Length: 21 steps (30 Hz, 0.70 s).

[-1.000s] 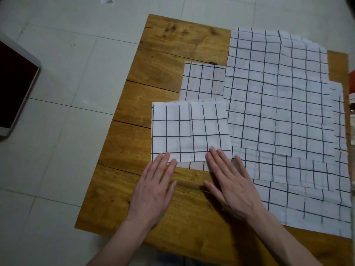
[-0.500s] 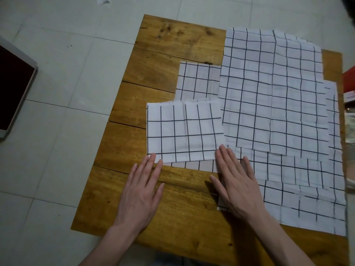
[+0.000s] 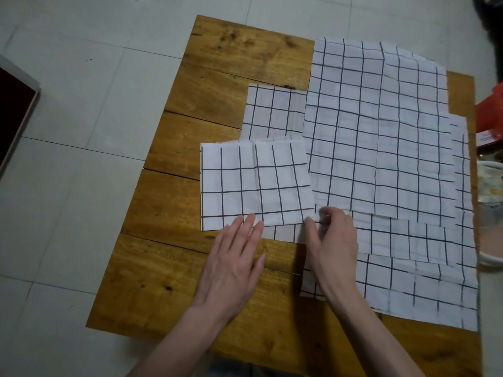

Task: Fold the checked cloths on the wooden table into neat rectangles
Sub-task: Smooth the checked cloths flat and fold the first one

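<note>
The folded cloth [image 3: 255, 186] is lying on the tabletop [image 3: 174, 251] beside the flat pile [image 3: 381, 148] – near edge pressed by straight left fingers [image 3: 246, 223], right corner pinched by the right hand [image 3: 333, 235]. Edges should be lined up before it's creased – layers could slip

This looks like a room in a home. A low plank desk [image 3: 217, 99] stands on a pale tiled floor [image 3: 81, 118]. Left of the desk lies a dark, pale-framed panel [image 3: 13, 110]; just right of it sit a red packet [image 3: 490, 115] and other household clutter.
</note>
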Available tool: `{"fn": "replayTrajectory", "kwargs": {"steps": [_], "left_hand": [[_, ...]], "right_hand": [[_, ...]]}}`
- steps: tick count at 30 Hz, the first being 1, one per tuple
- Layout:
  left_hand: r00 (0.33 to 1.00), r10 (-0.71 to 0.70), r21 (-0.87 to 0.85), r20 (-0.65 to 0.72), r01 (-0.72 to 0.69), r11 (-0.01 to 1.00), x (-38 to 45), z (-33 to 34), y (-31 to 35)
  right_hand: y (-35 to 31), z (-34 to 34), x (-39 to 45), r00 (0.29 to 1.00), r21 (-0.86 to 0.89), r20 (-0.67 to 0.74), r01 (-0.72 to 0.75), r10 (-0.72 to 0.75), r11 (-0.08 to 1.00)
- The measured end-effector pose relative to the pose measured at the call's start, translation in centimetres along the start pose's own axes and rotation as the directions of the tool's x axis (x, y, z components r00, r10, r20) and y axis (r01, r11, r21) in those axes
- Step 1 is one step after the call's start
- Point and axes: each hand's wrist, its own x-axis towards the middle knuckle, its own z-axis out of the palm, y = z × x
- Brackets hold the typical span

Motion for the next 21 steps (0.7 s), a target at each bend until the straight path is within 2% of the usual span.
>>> {"fn": "replayTrajectory", "kwargs": {"steps": [5, 8, 12, 15, 21], "left_hand": [[1.0, 0.004, 0.057, 0.014, -0.004, 0.998, -0.1, 0.3, 0.2], [1.0, 0.001, 0.065, 0.021, -0.002, 0.998, -0.1, 0.3, 0.2], [0.999, -0.016, 0.08, 0.037, 0.013, 0.997, -0.2, 0.2, 0.6], [0.997, -0.031, 0.11, 0.069, 0.023, 0.994, -0.5, 0.2, 1.1], [0.997, -0.053, 0.076, 0.053, 0.049, 0.996, -0.6, -0.1, 2.4]], "right_hand": [[-1.0, 0.2, 0.6, 0.994, -0.044, 0.033, -0.105, 0.107, 0.993], [-1.8, 0.3, 0.7, 0.99, -0.012, 0.059, -0.125, 0.125, 0.992], [-2.6, 0.2, 0.5, 0.982, 0.228, 0.105, -0.177, 0.157, 0.957], [-3.1, 0.1, 0.1, 0.974, 0.484, 0.134, -0.227, 0.185, 0.845], [-2.6, 0.0, 0.4, 0.955, 0.547, 0.164, -0.297, 0.249, 0.782]]}}
